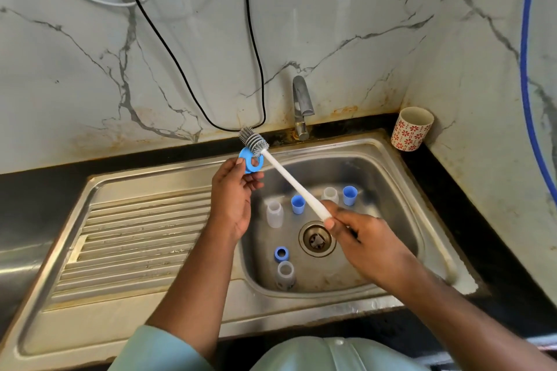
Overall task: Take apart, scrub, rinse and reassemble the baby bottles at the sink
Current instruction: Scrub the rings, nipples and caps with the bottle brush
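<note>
My left hand (233,194) pinches a blue bottle ring (247,161) above the sink's left rim. My right hand (358,235) grips the white handle of a bottle brush (289,179), whose grey bristle head lies against the ring. In the steel sink basin (376,250) stand three clear bottle bodies: one at the left (275,214), one at the front (285,274), one at the back (330,194). Two blue caps (297,204) (349,195) and another blue ring (281,253) lie between them.
A steel tap (302,105) rises behind the basin. The ribbed drainboard (135,244) lies to the left. A red-patterned cup (411,129) stands on the black counter at the back right. A black cable (256,48) hangs down the marble wall. The drain (316,238) sits mid-basin.
</note>
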Tool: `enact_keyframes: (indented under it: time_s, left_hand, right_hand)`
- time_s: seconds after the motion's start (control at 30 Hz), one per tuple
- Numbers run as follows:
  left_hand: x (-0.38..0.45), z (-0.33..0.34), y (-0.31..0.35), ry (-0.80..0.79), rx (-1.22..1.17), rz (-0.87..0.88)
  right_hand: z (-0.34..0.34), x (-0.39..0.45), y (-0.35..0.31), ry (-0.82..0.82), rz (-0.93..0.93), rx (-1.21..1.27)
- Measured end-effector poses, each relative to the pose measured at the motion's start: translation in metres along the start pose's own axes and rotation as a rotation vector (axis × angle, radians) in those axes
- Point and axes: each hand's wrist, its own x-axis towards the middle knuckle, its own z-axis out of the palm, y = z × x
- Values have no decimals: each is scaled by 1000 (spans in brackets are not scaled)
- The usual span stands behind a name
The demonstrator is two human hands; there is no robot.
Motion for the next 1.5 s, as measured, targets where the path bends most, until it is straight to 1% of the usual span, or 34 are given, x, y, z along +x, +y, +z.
enact_keyframes:
  time_s: [0.07,0.13,0.23,0.3,0.4,0.53,0.6,0.67,0.7,0.77,0.83,0.87,0.93,0.97,1.0,1.07,1.13,1.17,1.23,1.37,1.4,1.5]
  left_hand:
    - [3,1,3,-26,-210,-96]
    - [7,3,8,-45,-342,-167]
    - [8,7,12,-2,-542,-257]
    - [5,9,12,1,-596,-288]
    - [0,15,13,-55,-581,-320]
    - [16,17,22,66,-714,-313]
    - [18,17,20,57,-674,-342]
    - [14,21,16,4,-583,-372]
    - [14,23,16,-10,-574,-378]
    - [20,24,22,32,-630,-344]
    - [24,22,25,75,-656,-326]
    - [22,23,23,48,-615,-335]
    - [14,30,17,-12,-518,-377]
    - [11,33,15,-9,-516,-392]
    - [11,34,16,20,-539,-390]
    - [21,30,23,89,-597,-367]
    - [27,27,28,103,-623,-343]
    - [25,27,26,92,-621,-338]
    - [19,29,21,78,-634,-345]
    - [23,23,28,157,-721,-337]
    - [25,23,29,162,-718,-338]
    - [27,25,25,216,-691,-334]
  right_hand:
    - [2,0,0,-43,-38,-9]
    - [2,5,-2,-24,-14,30]
    - [3,11,0,-8,-12,24]
    - [8,10,0,-28,15,68]
    - [11,17,-1,-10,40,74]
    - [17,6,-2,-27,-9,-17]
    - [19,-2,-6,-81,-48,-40]
    - [17,9,-5,-37,-15,-39]
    - [16,13,-5,-18,11,-31]
    - [16,14,-4,-16,6,-71]
    - [16,3,-9,-57,-43,-110]
    - [16,2,-13,-80,-57,-103]
    - [11,16,-14,-45,-25,-88]
    - [7,22,-15,-39,-2,-89]
    - [4,24,-16,-49,5,-102]
    - [1,10,-13,-70,-39,-133]
    - [3,-4,-12,-127,-67,-92]
    - [2,1,-10,-106,-62,-70]
    - [1,13,-9,-40,9,-21]
    - [11,-4,-11,-77,-47,-59]
    - [12,-7,-12,-86,-37,-45]
    - [12,1,-10,-29,26,-16]
